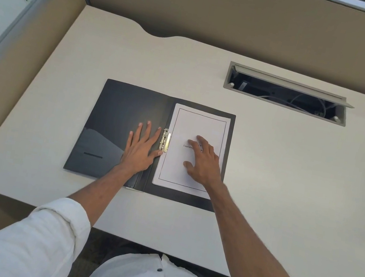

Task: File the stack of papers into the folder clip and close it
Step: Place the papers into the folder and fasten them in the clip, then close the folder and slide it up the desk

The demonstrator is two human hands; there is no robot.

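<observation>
Lying open on pale desk (267, 177), black folder (117, 114) (cubicle walls around)

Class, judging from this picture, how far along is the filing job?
Done: the white paper stack lies on the open black plastic folder, beside the metal clip. In hand: the left hand flattens the cover while the right hand presses the stack. Left: closing the folder.

Office cubicle: partition walls (223, 11), desk (188, 71).
</observation>
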